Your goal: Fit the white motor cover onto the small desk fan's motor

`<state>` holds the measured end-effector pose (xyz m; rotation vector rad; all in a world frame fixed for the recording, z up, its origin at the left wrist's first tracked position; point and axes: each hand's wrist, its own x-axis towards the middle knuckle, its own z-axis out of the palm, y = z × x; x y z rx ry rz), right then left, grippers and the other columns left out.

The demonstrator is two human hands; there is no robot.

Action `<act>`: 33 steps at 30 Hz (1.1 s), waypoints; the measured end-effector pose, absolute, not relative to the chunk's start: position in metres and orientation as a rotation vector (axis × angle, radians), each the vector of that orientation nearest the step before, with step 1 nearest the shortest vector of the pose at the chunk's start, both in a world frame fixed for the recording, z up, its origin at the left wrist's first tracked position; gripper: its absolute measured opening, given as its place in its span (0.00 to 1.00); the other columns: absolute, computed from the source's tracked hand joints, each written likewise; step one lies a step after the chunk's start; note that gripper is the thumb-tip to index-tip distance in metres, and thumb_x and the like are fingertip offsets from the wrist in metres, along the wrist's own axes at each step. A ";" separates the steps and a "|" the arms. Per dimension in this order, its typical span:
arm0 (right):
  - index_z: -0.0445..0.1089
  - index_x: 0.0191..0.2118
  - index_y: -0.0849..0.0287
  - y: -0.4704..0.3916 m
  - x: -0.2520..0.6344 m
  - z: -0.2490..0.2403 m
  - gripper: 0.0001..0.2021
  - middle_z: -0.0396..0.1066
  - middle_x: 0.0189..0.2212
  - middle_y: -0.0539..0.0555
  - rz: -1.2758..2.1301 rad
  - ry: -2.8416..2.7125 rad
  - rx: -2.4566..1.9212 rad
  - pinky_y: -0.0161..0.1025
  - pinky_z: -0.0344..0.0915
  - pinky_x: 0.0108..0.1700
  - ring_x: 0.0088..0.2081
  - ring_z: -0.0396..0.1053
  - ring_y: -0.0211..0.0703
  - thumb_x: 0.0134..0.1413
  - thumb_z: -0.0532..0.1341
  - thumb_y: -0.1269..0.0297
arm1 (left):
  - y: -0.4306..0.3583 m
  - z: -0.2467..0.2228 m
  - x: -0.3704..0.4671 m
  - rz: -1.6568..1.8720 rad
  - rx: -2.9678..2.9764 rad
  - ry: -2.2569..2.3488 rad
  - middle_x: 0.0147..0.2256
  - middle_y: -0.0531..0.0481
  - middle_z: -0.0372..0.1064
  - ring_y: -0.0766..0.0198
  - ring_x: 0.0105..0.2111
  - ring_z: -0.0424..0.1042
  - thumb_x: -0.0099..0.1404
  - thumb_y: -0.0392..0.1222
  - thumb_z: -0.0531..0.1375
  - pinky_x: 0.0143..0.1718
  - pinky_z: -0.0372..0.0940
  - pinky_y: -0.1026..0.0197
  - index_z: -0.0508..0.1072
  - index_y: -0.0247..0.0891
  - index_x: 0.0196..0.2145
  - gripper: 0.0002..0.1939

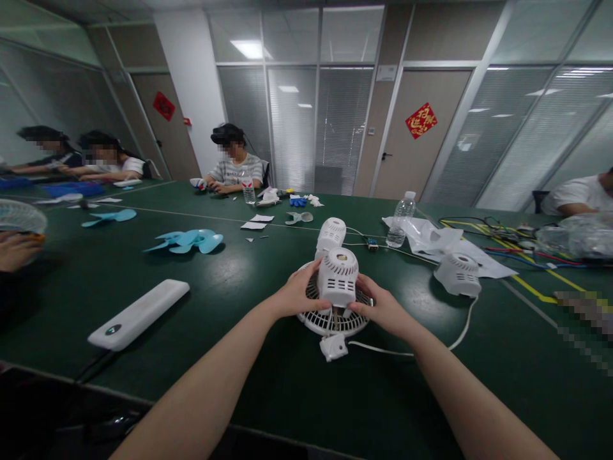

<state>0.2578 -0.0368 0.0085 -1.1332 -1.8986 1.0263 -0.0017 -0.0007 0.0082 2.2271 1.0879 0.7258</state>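
A white fan motor housing (338,278) with slotted vents stands between my hands, over a round white fan grille (342,324). My left hand (304,291) curves round its left side, the thumb along the lower front edge. On the right side, my right hand (378,305) has its thumb at the lower edge and its fingers partly hidden behind. A small white plastic part (334,347) with a cable lies at the near rim of the grille. Just behind is another white motor housing (331,234), and a third white housing (457,275) sits off to the right.
Light blue fan blades (189,241) and a long white power bank-like box (140,314) lie to the left. Beyond the housings stand a water bottle (401,219), a white plastic bag (426,235) and loose wires (507,233). Other people sit around the green table (230,281).
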 end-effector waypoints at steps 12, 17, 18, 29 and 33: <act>0.49 0.65 0.50 -0.038 0.258 0.004 0.33 0.58 0.62 0.55 1.013 -1.888 -1.117 0.58 0.53 0.64 0.62 0.57 0.52 0.56 0.60 0.54 | 0.000 0.004 -0.003 0.704 2.224 1.114 0.66 0.41 0.43 0.37 0.64 0.45 0.52 0.60 0.64 0.61 0.44 0.32 0.37 0.46 0.67 0.54; 0.52 0.64 0.52 -0.036 0.258 0.004 0.32 0.60 0.60 0.55 0.875 -1.967 -1.099 0.55 0.54 0.64 0.61 0.59 0.50 0.55 0.61 0.60 | -0.001 0.005 -0.002 0.737 2.251 1.093 0.66 0.41 0.43 0.38 0.64 0.46 0.53 0.59 0.63 0.61 0.45 0.32 0.37 0.47 0.67 0.54; 0.52 0.64 0.51 -0.036 0.258 0.004 0.32 0.61 0.60 0.55 0.855 -1.977 -1.111 0.55 0.54 0.63 0.60 0.59 0.50 0.55 0.61 0.61 | -0.001 0.005 -0.002 0.741 2.255 1.093 0.66 0.41 0.43 0.39 0.64 0.46 0.53 0.59 0.64 0.61 0.45 0.33 0.37 0.47 0.67 0.53; 0.43 0.67 0.47 -0.043 0.255 0.008 0.35 0.61 0.60 0.53 0.751 -2.049 -1.172 0.57 0.55 0.62 0.60 0.60 0.54 0.57 0.59 0.60 | -0.004 0.010 0.002 0.773 2.215 1.074 0.65 0.42 0.47 0.38 0.64 0.47 0.52 0.56 0.65 0.61 0.45 0.32 0.38 0.48 0.67 0.53; 0.43 0.67 0.50 -0.046 0.254 0.012 0.40 0.62 0.59 0.56 0.723 -2.065 -1.256 0.60 0.56 0.60 0.58 0.62 0.57 0.52 0.64 0.58 | -0.004 0.009 0.002 0.766 2.218 1.078 0.65 0.42 0.46 0.38 0.64 0.47 0.53 0.56 0.64 0.61 0.45 0.33 0.39 0.48 0.67 0.53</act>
